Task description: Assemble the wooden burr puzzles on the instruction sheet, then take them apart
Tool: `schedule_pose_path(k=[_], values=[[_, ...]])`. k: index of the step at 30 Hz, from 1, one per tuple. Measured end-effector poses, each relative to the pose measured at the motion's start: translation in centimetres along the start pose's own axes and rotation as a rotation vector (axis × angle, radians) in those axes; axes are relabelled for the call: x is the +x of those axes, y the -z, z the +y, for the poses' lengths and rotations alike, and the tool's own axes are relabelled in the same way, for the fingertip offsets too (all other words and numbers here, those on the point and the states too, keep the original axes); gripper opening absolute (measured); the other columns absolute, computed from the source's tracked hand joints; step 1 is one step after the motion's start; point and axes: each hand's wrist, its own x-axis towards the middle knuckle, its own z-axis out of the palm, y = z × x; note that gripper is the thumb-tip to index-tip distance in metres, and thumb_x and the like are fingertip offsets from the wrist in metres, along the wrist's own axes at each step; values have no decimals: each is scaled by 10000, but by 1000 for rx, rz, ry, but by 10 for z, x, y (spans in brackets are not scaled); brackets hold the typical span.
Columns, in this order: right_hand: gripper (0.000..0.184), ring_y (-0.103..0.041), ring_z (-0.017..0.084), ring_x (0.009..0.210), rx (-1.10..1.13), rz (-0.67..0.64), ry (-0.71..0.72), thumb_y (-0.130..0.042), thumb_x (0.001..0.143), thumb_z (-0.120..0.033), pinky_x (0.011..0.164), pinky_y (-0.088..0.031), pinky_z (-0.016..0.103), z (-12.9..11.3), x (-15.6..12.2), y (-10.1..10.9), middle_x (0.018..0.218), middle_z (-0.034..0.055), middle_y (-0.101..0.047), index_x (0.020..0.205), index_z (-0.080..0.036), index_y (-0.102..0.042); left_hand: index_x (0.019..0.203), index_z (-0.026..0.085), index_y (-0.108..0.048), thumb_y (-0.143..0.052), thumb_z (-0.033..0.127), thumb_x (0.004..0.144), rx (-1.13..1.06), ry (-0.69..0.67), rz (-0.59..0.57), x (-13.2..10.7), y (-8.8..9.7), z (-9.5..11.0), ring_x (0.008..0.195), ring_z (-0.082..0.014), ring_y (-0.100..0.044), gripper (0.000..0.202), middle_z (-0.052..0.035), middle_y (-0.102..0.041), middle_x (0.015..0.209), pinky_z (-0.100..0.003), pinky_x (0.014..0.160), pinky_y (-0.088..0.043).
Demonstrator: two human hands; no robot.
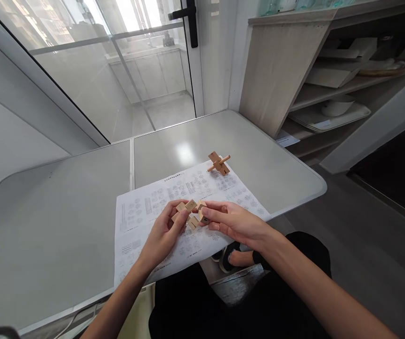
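Observation:
A cluster of interlocking wooden puzzle pieces [190, 205] is held between both hands, above a printed instruction sheet [132, 235]. My left hand [165, 230] is closed on the left side of the cluster, its thumb pressed on top. My right hand [229, 220] pinches a wooden puzzle piece [204, 218] at the cluster's right side, thumb against it. Whether that piece is joined to the others I cannot tell. Small dark marks show on some blocks. On the sheet's far right corner lies another wooden puzzle assembly [219, 163], crossed by a thin rod.
The sheet lies on a grey table [64, 235] and hangs over its near edge. Behind the table is a glass door [146, 70] with a black handle [189, 21]. A wooden shelf unit [280, 70] with trays stands at the right. My legs are below the table edge.

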Motion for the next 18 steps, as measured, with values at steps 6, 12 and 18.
schedule_pose_path(k=[6,12,18], values=[[288,-642,173,929,-45,-74,-86,-792,918,-478,871,-564,309,0,1,0,1014,62,-686,999,-201,-793,1445,251,-589,-496,515,1056,128,-86,-58,-1,4,-3,946,-232,-692,479,-52,-763,1047,-338,883,-517],[286,-678,187,948,30,-64,-90,-807,908,-476,984,-561,375,5,3,0,975,56,-702,964,-196,-785,1508,288,-526,-511,457,1067,309,-208,-128,0,10,-9,1101,-248,-695,473,-58,-740,1258,-366,987,-519],[240,-658,158,945,13,-96,-78,-823,908,-413,910,-537,306,7,1,2,1016,43,-708,1022,-203,-801,1579,292,-434,-461,431,1091,308,-203,-218,1,13,-8,1205,-267,-675,508,-79,-696,1362,-402,1063,-495]])
